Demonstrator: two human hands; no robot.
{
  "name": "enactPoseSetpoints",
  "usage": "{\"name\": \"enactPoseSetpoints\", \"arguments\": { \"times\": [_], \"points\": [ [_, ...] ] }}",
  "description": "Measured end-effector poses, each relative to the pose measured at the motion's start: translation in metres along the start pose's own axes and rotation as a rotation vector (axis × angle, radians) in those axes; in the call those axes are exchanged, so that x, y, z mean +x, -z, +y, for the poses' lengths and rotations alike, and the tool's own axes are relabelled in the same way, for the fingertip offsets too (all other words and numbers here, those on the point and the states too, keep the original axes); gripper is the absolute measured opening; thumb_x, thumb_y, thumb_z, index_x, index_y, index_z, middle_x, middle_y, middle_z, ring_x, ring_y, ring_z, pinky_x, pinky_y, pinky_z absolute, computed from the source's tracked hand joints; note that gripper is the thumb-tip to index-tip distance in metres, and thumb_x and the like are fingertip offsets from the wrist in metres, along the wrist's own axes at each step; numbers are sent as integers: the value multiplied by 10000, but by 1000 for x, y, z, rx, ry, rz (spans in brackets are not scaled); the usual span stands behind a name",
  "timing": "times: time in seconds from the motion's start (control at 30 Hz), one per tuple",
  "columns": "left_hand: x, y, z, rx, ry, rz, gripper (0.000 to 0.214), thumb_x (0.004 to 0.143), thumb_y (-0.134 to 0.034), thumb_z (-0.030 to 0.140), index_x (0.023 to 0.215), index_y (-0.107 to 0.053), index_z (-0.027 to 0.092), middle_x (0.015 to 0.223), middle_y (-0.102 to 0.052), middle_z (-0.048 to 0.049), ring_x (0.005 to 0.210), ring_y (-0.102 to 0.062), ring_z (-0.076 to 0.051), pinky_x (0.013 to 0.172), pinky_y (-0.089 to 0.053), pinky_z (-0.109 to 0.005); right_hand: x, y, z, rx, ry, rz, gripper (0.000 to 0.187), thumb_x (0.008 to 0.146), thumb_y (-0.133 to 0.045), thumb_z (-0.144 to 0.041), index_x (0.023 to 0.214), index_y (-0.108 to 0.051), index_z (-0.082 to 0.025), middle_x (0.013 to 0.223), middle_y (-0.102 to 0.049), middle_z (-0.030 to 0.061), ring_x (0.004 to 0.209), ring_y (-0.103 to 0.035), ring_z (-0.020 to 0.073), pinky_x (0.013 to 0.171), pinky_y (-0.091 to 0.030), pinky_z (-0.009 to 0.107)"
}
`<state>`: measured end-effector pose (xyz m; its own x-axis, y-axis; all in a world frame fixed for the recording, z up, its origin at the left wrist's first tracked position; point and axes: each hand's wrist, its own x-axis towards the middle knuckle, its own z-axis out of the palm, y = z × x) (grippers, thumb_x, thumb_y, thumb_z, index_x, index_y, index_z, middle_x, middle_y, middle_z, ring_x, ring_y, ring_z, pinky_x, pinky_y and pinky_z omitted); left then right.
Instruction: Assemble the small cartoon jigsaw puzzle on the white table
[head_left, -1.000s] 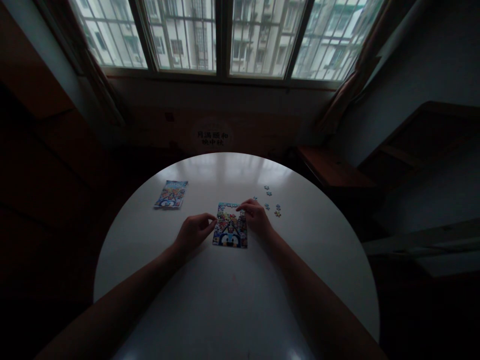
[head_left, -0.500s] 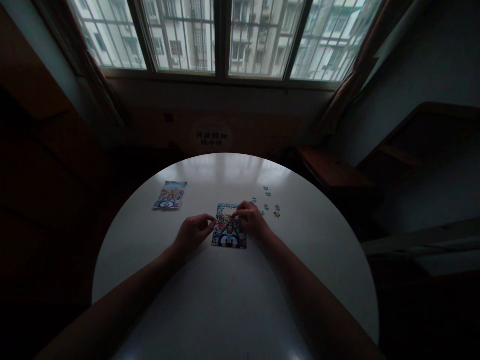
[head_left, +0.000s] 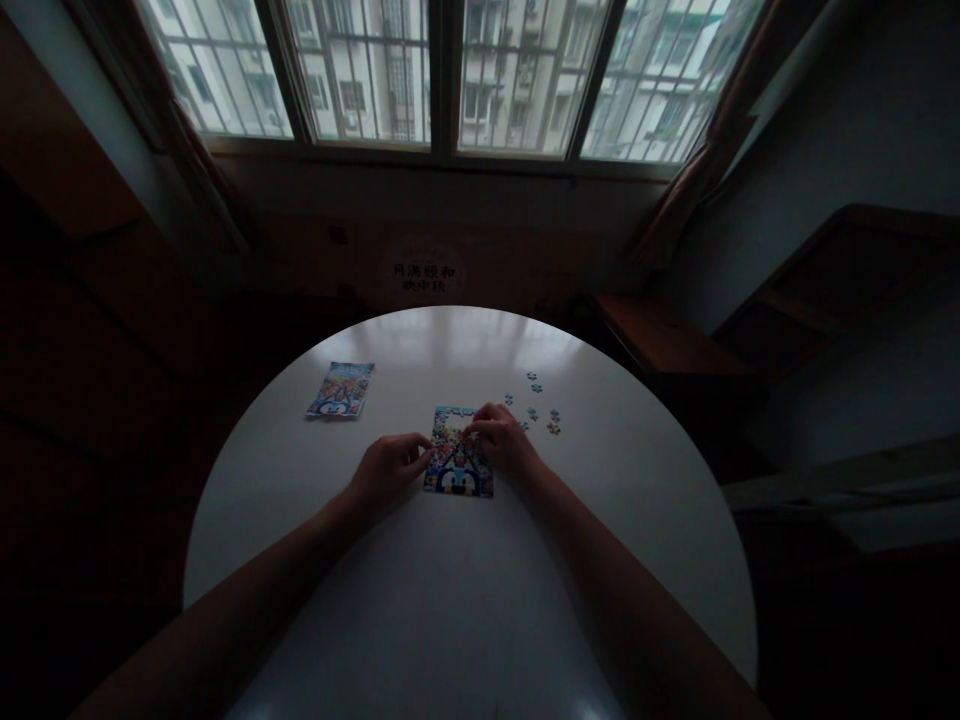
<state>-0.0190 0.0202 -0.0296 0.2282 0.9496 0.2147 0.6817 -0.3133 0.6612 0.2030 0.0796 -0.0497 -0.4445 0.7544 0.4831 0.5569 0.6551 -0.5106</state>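
Observation:
A partly assembled jigsaw puzzle (head_left: 459,482) lies flat on the white round table, colourful, with a blue cartoon face along its near edge. A pale gap shows in its upper part. My left hand (head_left: 390,468) is at the puzzle's left edge, thumb and forefinger closed on that edge. Over the puzzle's upper right is my right hand (head_left: 504,438), its fingertips pinched beside the gap on a small jigsaw piece that they mostly hide. Several loose jigsaw pieces (head_left: 554,428) are scattered beyond and to the right of my right hand.
A printed picture sheet or packet (head_left: 341,390) with the same design lies at the table's left. The table's (head_left: 465,620) rounded far edge faces a barred window (head_left: 442,80). A wooden bench or low cabinet (head_left: 667,335) stands beyond on the right.
My left hand has shifted slightly nearer, its fingertips coming a little lower along the puzzle's left edge. My right hand stays almost in place over the puzzle.

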Motion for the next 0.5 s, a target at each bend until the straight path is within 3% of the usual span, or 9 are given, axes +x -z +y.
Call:
{"name": "enactPoseSetpoints", "arguments": {
  "times": [0.3,0.5],
  "points": [
    [-1,2,4,33,7,-22,259,816,-542,369,826,-710,171,536,-551,24,472,-436,-89,488,-306,-196,0,0,-2,-9,9,2,366,712,-496,24,796,-739,-237,871,-569,50,865,-509,182,813,-435,345],
    [-1,0,1,30,8,-15,263,812,-542,383,815,-711,181,547,-563,22,477,-451,-93,491,-304,-204,2,-1,4,131,-100,211,335,755,-465,-24,803,-735,-218,776,-567,37,762,-544,149,724,-455,289]
  ]
}}
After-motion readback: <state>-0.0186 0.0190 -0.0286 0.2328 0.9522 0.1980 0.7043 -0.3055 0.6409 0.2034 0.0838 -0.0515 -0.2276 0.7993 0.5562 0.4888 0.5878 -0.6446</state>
